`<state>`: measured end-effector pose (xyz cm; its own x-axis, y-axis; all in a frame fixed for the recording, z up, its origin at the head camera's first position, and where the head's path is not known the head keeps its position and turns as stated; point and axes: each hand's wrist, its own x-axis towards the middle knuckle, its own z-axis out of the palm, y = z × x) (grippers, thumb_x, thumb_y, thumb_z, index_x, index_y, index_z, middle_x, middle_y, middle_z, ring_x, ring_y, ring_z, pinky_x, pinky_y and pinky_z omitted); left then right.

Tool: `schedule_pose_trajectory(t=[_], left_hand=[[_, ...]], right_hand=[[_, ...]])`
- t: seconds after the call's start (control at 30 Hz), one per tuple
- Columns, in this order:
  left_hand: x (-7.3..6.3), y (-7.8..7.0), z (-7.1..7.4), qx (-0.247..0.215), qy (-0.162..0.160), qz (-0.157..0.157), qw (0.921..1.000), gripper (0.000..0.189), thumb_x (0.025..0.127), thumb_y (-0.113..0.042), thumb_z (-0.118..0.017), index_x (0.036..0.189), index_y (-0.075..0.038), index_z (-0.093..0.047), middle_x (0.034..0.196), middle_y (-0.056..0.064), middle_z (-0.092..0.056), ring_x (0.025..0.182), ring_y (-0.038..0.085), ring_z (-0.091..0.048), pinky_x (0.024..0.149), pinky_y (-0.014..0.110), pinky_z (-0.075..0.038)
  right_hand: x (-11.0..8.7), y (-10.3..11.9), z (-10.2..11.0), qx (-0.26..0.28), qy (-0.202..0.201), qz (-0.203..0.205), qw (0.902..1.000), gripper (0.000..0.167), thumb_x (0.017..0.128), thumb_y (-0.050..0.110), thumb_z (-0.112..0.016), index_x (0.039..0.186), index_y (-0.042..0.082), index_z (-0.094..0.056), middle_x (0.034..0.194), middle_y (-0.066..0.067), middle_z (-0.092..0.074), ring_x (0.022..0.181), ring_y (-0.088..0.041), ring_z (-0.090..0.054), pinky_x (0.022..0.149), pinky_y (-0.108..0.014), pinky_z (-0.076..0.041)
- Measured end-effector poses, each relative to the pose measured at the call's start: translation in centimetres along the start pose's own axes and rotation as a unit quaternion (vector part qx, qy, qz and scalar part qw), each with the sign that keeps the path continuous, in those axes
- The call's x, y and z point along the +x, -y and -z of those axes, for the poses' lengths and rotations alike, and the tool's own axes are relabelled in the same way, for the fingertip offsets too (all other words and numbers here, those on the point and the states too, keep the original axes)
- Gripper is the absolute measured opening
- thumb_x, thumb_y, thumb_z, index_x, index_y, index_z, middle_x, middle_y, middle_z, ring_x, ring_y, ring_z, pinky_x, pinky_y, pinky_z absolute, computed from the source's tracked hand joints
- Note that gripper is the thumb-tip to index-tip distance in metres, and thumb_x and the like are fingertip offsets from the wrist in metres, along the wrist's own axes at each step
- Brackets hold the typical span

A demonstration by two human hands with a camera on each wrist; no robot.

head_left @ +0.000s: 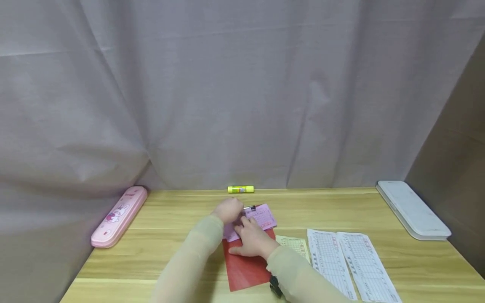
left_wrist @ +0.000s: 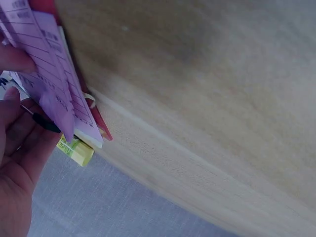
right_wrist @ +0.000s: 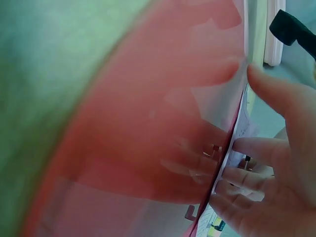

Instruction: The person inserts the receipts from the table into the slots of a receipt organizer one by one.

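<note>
A red cover [head_left: 248, 269] lies on the table with pink printed slips [head_left: 263, 215] across its far part. My left hand [head_left: 229, 209] is at the far left of the slips. In the left wrist view its thumb and fingers pinch a thin metal piece with a black end [left_wrist: 45, 122], beside the pink slips. What kind of piece this is cannot be told. My right hand [head_left: 251, 240] rests with spread fingers on the cover and the near edge of the slips. In the right wrist view, its thumb [right_wrist: 269, 89] and fingers touch the glossy red surface.
A yellow glue stick [head_left: 240, 189] lies by the curtain. A pink pencil case [head_left: 119, 216] stands left and a white case [head_left: 413, 209] right. A yellow slip [head_left: 295, 245] and two white printed sheets [head_left: 329, 256] lie right of the cover. Under my right forearm shows a black object [head_left: 275, 287].
</note>
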<state>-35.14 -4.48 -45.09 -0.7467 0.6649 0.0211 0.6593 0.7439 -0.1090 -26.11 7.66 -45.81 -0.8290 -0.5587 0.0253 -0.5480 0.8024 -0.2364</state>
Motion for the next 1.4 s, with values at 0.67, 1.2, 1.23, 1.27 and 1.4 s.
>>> schedule_pose_trajectory(t=[0.67, 1.2, 1.23, 1.27, 1.4], left_hand=[[0.2, -0.2, -0.4, 0.003, -0.039, 0.008, 0.9992, 0.015, 0.077, -0.009, -0.065, 0.066, -0.019, -0.069, 0.076, -0.003, -0.07, 0.071, 0.015, -0.064, 0.071, 0.028, -0.054], [-0.8, 1.9, -0.5, -0.22, -0.066, 0.059, 0.9714, 0.012, 0.088, -0.012, -0.066, 0.094, -0.006, -0.075, 0.093, 0.005, -0.073, 0.091, 0.02, -0.068, 0.083, 0.032, -0.054], [-0.9, 2.1, -0.6, -0.233, -0.064, 0.064, 0.9683, 0.013, 0.089, -0.012, -0.065, 0.095, -0.006, -0.075, 0.094, 0.006, -0.073, 0.092, 0.021, -0.068, 0.083, 0.033, -0.054], [-1.0, 2.2, -0.6, -0.242, -0.06, 0.072, 0.9658, 0.014, 0.089, -0.012, -0.065, 0.097, -0.006, -0.075, 0.096, 0.006, -0.073, 0.093, 0.022, -0.067, 0.084, 0.033, -0.054], [-1.1, 2.1, -0.7, -0.234, -0.065, 0.09, 0.9659, 0.015, 0.09, -0.014, -0.064, 0.098, -0.008, -0.075, 0.095, 0.005, -0.073, 0.093, 0.021, -0.068, 0.084, 0.033, -0.054]], right_hand=[[0.7, -0.5, -0.5, 0.03, -0.037, 0.002, 0.9989, 0.066, 0.079, 0.054, -0.067, 0.12, 0.003, -0.064, 0.137, -0.024, -0.041, 0.125, -0.037, -0.039, 0.108, -0.046, -0.032], [0.3, -2.3, 0.5, 0.139, -0.06, 0.044, 0.9875, 0.047, 0.084, 0.03, -0.07, 0.119, -0.001, -0.063, 0.119, -0.02, -0.055, 0.112, -0.032, -0.052, 0.098, -0.047, -0.043], [0.2, -2.5, 0.6, 0.148, -0.071, 0.046, 0.9854, 0.043, 0.085, 0.027, -0.069, 0.117, -0.002, -0.063, 0.118, -0.02, -0.056, 0.111, -0.032, -0.054, 0.097, -0.047, -0.044], [0.0, -2.8, 0.8, 0.149, -0.084, 0.044, 0.9844, 0.041, 0.085, 0.026, -0.069, 0.116, -0.001, -0.064, 0.117, -0.019, -0.057, 0.109, -0.031, -0.056, 0.095, -0.047, -0.046], [-1.0, -4.2, 1.7, 0.143, -0.113, 0.013, 0.9832, 0.034, 0.084, 0.02, -0.071, 0.111, 0.0, -0.066, 0.109, -0.015, -0.063, 0.099, -0.028, -0.061, 0.088, -0.045, -0.05]])
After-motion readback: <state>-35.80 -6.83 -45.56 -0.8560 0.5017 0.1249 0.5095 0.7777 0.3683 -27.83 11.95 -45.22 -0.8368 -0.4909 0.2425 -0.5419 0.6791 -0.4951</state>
